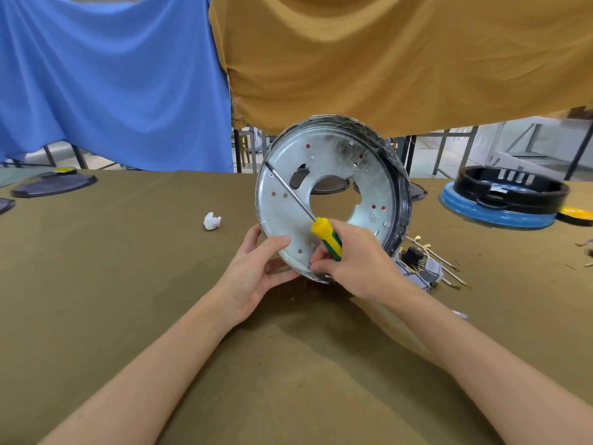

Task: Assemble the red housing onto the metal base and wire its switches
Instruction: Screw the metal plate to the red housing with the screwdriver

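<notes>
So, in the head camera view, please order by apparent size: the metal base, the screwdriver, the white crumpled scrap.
1. metal base, clearly largest.
2. screwdriver, long but thin.
3. white crumpled scrap, smallest.
All lie at a similar distance, so the ranking looks safe.

Both forearms reaching forward, left hand (pixel 256 268) cupped — right hand (pixel 356 264) grip closed

The metal base (pixel 330 200), a round silvery disc with a large central hole, small punched holes and a dark scorched patch near its top, is held on edge, its flat face turned toward the camera. A dark rim wrapped in clear film is seen along its right side. The wired switches (pixel 423 263) lie just right of the base's lower edge.
</notes>
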`<state>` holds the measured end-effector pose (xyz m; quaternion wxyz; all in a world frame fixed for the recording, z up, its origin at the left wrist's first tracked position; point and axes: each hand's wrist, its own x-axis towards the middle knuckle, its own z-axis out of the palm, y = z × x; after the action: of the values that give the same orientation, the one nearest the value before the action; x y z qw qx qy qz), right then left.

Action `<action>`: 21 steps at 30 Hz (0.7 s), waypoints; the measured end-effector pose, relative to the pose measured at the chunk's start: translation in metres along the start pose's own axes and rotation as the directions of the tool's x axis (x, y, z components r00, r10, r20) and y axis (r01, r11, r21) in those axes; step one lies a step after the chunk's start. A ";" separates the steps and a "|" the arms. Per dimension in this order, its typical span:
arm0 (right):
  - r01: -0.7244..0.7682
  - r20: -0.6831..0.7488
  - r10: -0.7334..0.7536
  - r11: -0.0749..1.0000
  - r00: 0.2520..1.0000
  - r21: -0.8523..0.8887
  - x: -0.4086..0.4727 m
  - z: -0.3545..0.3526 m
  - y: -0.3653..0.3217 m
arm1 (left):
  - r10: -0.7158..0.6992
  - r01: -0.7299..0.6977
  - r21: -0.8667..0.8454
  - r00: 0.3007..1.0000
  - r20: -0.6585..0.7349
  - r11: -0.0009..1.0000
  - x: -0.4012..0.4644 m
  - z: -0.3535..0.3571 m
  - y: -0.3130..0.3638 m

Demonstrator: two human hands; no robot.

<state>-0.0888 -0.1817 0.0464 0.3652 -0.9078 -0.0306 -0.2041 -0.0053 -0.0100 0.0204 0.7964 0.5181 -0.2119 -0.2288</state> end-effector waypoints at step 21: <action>-0.014 -0.087 0.017 0.999 0.996 0.041 0.000 0.007 0.000 | 0.034 -0.031 0.057 0.998 -0.053 0.998 -0.002 0.001 0.001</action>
<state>-0.0859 -0.1770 0.0415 0.3858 -0.8907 -0.0117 -0.2402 -0.0078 -0.0092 0.0216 0.7907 0.5427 -0.2048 -0.1958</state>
